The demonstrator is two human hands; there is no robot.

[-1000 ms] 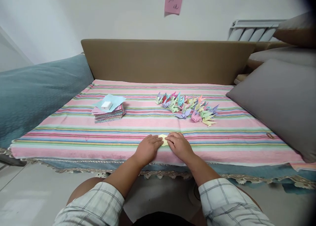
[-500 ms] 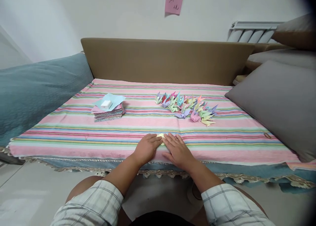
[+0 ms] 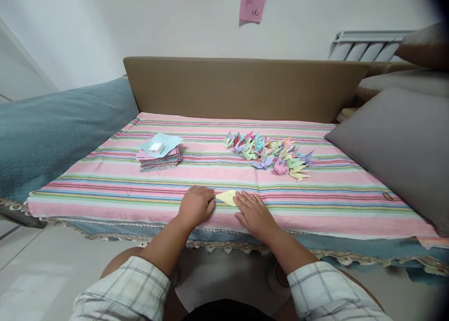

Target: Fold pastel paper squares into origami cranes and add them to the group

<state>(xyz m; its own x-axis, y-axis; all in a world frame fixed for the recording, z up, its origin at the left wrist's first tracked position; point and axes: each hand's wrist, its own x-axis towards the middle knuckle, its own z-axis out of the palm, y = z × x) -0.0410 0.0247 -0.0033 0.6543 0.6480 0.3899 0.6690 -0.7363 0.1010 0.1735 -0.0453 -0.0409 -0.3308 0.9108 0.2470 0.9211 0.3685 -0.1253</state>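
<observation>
A pale yellow piece of folded paper (image 3: 226, 197), shaped like a narrow kite, lies flat on the striped cloth between my hands. My left hand (image 3: 196, 205) has its fingers curled together at the paper's pointed left tip, which it seems to pinch. Fingers outstretched, my right hand (image 3: 255, 213) rests flat over the paper's right end and hides part of it. Beyond them sits a group of folded paper cranes (image 3: 264, 162) in many colours.
A stack of square paper sheets (image 3: 159, 162) stands at the left, topped by a light blue sheet and a small white box (image 3: 156, 148). Grey cushions (image 3: 389, 143) lean at the right. A small brown object (image 3: 387, 196) lies near them. The striped cloth (image 3: 105, 209) covers the sofa seat.
My left hand has slid left from the middle of the yellow paper to its tip, uncovering more of it. My right hand stays on the other end. The view has shifted slightly.
</observation>
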